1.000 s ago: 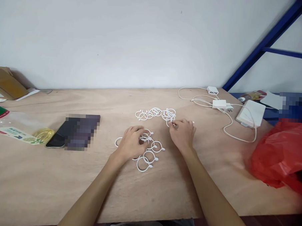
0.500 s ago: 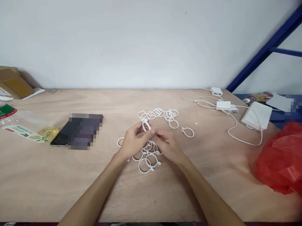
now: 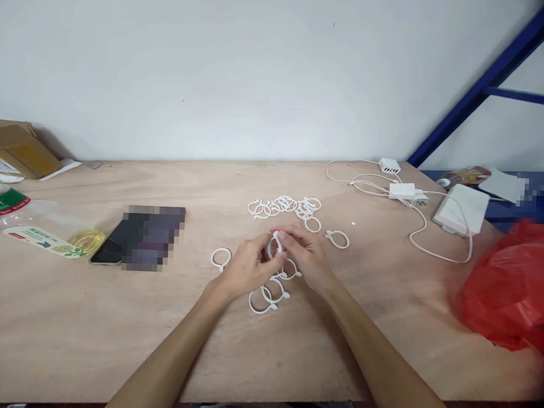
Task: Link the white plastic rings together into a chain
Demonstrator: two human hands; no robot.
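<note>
Both hands meet over the middle of the plywood table. My left hand and my right hand pinch one white plastic ring between their fingertips, held upright just above the table. Under the hands lies a chain of linked white rings. A loose pile of the same rings lies farther back. Single rings rest to the left and to the right.
At the left lie a dark phone, a plastic bottle on its side and cardboard boxes. At the back right are white chargers, cables and a white box. A red plastic bag fills the right edge.
My right hand came back from the far pile to meet the left hand. Both hands now hold one ring, shifted slightly right and lower than half a second ago.
</note>
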